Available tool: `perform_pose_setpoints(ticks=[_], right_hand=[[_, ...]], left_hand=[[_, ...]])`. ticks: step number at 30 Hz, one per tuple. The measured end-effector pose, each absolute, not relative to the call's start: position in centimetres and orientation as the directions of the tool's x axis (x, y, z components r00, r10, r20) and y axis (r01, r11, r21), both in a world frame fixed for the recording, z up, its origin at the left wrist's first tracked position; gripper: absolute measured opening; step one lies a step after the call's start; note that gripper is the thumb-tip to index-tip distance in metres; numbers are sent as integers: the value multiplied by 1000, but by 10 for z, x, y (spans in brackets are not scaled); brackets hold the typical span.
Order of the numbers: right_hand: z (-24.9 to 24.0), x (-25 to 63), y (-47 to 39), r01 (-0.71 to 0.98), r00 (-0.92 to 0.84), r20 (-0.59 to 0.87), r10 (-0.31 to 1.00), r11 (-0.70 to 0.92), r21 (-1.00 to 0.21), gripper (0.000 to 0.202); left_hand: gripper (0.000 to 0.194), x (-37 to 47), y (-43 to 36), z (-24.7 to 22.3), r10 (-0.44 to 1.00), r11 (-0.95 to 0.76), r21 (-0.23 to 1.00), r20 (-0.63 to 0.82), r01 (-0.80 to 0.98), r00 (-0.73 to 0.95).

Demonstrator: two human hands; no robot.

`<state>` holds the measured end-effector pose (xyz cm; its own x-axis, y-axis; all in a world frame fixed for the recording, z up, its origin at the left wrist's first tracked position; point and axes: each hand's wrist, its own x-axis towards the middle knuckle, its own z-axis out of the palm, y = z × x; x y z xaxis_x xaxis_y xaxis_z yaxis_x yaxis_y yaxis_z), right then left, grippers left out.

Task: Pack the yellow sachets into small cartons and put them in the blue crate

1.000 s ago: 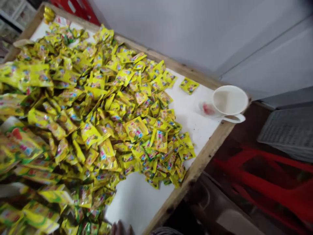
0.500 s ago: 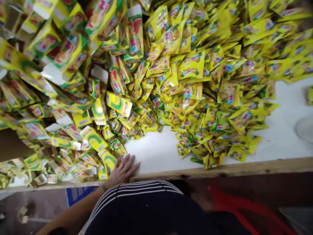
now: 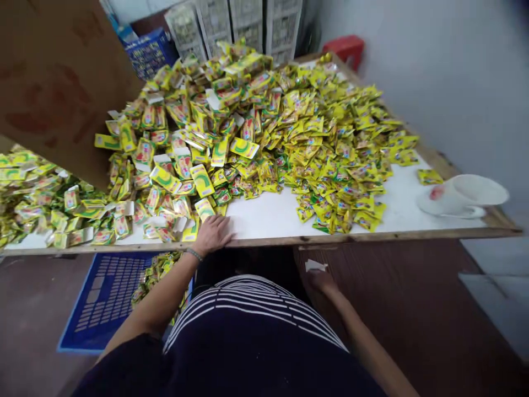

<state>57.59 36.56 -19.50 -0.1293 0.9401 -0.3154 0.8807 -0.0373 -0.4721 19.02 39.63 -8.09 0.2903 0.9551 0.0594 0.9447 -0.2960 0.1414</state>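
My left hand [image 3: 212, 234] rests at the front edge of the white table [image 3: 264, 218], fingers stretched out and apart, with nothing in them. Just beside it lie yellow and green small boxes [image 3: 202, 181], part of a large heap on the left. A pile of yellow sachets [image 3: 330, 149] spreads over the table's right half. Below the table edge, my right hand [image 3: 322, 280] is blurred and dim, closed round a small white piece [image 3: 315, 266] like paper or card. Its fingers are partly hidden.
A big brown cardboard box [image 3: 61, 88] lies tipped over the heap at left. A white jug-like cup [image 3: 458, 196] stands at the right corner. A blue basket [image 3: 99, 303] holding packs sits under the table. White crates [image 3: 248, 25] and a red stool [image 3: 345, 47] are behind.
The view has pulled back and up, bringing the far side of the table in. My left hand stays at the edge. My right hand now shows with the white piece; the red object beside me is gone.
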Motion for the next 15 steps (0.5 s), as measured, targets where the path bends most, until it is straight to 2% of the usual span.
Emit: perform_pose_setpoints(ticks=[3, 4, 6, 8, 10, 15], right_hand=[[-158, 558, 373, 841, -134, -172, 976, 20, -541, 28], [-142, 545, 376, 790, -152, -37, 988, 99, -605, 30], [-111, 508, 386, 677, -189, 224, 956, 293, -676, 27], [-86, 464, 403, 578, -286, 388, 876, 481, -660, 27], [-70, 420, 426, 530, -439, 459, 773, 635, -562, 35], [-71, 334, 494, 525, -731, 351, 585, 811, -260, 52]], left_hand=[[53, 189, 393, -81, 950, 53, 171, 296, 984, -103], [58, 188, 394, -80, 905, 197, 196, 341, 961, -255], [71, 185, 399, -79, 831, 397, 231, 319, 888, -455], [80, 182, 406, -77, 834, 458, 231, 222, 858, -505], [84, 178, 412, -75, 853, 459, 242, 150, 855, -500], [92, 166, 403, -73, 856, 404, 396, 154, 825, -493]])
